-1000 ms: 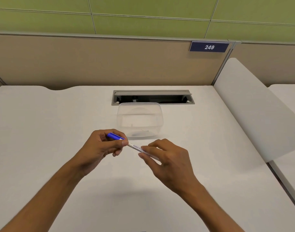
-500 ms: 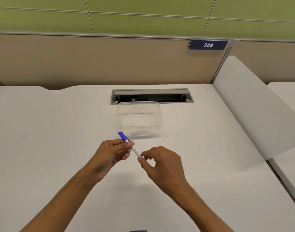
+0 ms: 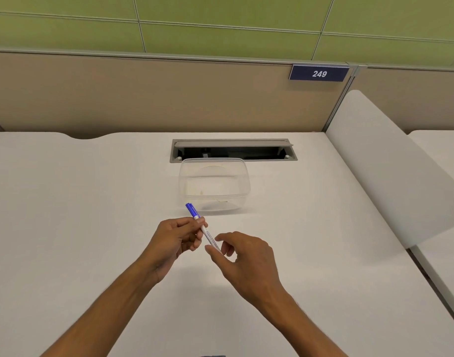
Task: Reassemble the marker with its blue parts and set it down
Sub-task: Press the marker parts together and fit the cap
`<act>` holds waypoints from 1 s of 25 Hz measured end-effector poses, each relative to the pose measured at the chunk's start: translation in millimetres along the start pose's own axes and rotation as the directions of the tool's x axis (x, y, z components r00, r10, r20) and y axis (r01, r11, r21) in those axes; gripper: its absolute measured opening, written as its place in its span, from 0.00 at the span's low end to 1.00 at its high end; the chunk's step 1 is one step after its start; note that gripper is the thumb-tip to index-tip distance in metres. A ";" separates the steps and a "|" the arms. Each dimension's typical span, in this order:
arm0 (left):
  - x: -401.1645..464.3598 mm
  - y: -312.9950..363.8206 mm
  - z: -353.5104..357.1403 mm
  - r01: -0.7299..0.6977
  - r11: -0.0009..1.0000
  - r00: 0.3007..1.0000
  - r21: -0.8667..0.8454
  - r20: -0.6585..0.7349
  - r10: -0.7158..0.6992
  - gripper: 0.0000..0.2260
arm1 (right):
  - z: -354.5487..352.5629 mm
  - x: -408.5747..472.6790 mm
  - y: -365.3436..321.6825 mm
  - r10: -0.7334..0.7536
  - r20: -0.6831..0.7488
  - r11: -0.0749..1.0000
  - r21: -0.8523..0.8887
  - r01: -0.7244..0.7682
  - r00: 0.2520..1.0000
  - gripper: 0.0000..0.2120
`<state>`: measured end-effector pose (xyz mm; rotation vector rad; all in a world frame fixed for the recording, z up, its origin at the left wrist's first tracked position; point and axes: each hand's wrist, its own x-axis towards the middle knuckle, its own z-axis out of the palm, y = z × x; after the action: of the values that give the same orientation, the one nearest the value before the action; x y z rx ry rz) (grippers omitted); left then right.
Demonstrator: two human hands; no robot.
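White desk [image 3: 66, 228] fills the view below a tan partition. A marker [image 3: 205, 231] is pinched between the thumb and fingertips of the left hand [image 3: 174, 240], blue cap [image 3: 191, 210] pointing away and up. Its lower end is touched by the loosely curled fingers of the right hand [image 3: 244, 256]. Just beyond, a clear plastic tub [image 3: 215, 185] is seen, apparently empty, before an open cable slot [image 3: 233, 150].

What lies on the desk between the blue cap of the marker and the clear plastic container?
Nothing: in the head view only a short strip of bare white desk shows between the marker's blue cap and the clear container.
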<state>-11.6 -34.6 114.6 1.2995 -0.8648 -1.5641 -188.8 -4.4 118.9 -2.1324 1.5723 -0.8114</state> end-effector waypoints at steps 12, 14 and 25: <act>-2.8 16.0 -24.4 -0.097 0.977 0.993 -0.189 0.049 0.108 0.03 | -17.2 5.8 12.1 0.079 -0.162 0.966 0.256 -0.035 0.984 0.15; -5.5 19.2 -28.0 -0.107 0.987 0.987 -0.123 0.109 0.121 0.03 | -21.2 9.9 14.6 0.098 -0.144 0.947 0.318 -0.048 0.985 0.17; -32.7 53.2 -37.3 -0.263 0.831 0.910 0.490 0.412 0.046 0.13 | -42.5 11.2 14.7 -0.252 -0.043 0.958 0.129 0.255 0.967 0.12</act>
<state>37.1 -21.7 167.1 1.2601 -1.7210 -1.5197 -224.5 -17.9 145.2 -2.2608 1.2320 -0.9995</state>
